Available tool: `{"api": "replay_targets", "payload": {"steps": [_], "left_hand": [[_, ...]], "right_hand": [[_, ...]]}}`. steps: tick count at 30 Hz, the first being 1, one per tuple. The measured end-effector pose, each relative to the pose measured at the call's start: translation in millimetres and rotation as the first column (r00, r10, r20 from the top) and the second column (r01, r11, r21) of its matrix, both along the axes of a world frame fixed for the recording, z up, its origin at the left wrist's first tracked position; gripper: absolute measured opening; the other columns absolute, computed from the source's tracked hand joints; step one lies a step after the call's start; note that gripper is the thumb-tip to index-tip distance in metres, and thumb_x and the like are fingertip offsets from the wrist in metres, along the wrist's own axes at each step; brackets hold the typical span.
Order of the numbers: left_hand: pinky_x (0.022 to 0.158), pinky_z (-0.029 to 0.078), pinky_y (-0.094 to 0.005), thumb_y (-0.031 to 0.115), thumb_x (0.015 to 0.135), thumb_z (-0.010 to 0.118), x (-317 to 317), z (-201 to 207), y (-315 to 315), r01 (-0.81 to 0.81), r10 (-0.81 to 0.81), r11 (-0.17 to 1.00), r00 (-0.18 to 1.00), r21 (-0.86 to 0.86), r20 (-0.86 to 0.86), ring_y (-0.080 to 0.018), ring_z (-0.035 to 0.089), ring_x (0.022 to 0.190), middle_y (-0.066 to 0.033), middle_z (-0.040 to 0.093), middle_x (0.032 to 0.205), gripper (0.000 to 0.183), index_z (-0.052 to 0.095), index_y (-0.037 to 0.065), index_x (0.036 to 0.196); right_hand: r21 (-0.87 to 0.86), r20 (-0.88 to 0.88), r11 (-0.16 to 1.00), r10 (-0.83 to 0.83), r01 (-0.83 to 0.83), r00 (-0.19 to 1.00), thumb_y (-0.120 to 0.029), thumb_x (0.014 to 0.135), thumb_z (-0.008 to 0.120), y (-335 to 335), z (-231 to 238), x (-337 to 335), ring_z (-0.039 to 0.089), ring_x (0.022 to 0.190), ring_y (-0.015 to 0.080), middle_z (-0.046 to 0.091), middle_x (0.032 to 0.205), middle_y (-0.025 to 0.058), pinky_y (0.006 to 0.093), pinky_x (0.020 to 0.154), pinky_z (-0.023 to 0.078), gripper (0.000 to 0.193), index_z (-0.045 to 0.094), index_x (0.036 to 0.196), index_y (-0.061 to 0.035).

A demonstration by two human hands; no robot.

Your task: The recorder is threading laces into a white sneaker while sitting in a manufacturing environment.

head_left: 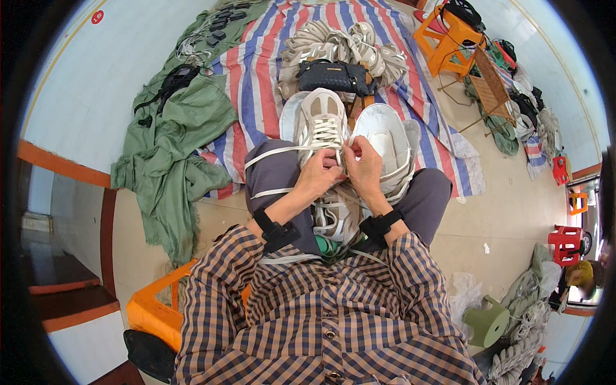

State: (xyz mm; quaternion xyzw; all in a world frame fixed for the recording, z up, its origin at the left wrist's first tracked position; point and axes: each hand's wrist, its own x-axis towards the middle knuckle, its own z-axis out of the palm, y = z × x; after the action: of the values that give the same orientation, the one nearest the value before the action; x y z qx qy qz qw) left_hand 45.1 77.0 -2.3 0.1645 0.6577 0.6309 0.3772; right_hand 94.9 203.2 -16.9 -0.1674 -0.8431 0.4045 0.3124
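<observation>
A beige and white sneaker (pixel 323 109) is in front of me, its toe pointing away, with white lace threaded across its upper part. My left hand (pixel 323 172) pinches the white shoelace (pixel 282 150) at the lower end of the lacing; a long stretch of lace runs left over my knee. Close beside it, my right hand (pixel 363 164) has thumb and fingertips together on the lace. Just right of the sneaker are pale shoe parts (pixel 387 142), partly behind my right hand. Another beige sneaker (pixel 338 215) rests in my lap under my wrists, partly covered.
Beyond the sneaker are a black woven bag (pixel 337 77) and a heap of beige shoes (pixel 314 40) on a striped sheet (pixel 256 70). Green cloth (pixel 173 147) lies left. An orange stool (pixel 449 42) stands far right, a green stool (pixel 487 321) near right.
</observation>
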Motion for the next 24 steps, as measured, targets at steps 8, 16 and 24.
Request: {"api": "replay_targets", "payload": {"steps": [8,16,24], "left_hand": [[0.074,0.051,-0.0270,0.006,0.085,0.055,-1,2,-1,0.027,-0.027,1.000,1.000,-0.013,0.011,-0.0191,0.064,0.090,-0.0141,0.059,0.108,0.046,0.041,-0.006,0.127],[0.074,0.051,-0.0269,0.007,0.085,0.056,-4,-1,-1,0.059,-0.059,0.998,0.998,-0.009,0.010,-0.0190,0.064,0.089,-0.0132,0.060,0.106,0.046,0.042,-0.005,0.128],[0.073,0.052,-0.0285,0.003,0.086,0.048,-6,-12,-2,0.023,-0.023,1.000,0.999,-0.012,0.036,-0.0212,0.066,0.089,-0.0149,0.060,0.105,0.045,0.039,-0.005,0.129]], "right_hand": [[-0.077,-0.068,0.996,-0.049,0.044,0.996,-0.011,0.083,0.063,1,-3,-2,0.059,0.062,0.0239,0.060,0.071,0.0120,0.0334,0.058,0.046,0.011,0.057,0.083,-0.0023],[-0.002,0.016,0.999,-0.046,0.046,0.999,-0.011,0.083,0.062,-1,-2,-1,0.060,0.063,0.0245,0.060,0.072,0.0114,0.0345,0.058,0.046,0.010,0.055,0.084,-0.0029],[-0.221,0.086,0.974,0.061,-0.040,0.994,-0.008,0.078,0.063,4,2,0,0.060,0.061,0.0214,0.062,0.069,0.0095,0.0320,0.060,0.047,0.012,0.057,0.086,-0.0016]]}}
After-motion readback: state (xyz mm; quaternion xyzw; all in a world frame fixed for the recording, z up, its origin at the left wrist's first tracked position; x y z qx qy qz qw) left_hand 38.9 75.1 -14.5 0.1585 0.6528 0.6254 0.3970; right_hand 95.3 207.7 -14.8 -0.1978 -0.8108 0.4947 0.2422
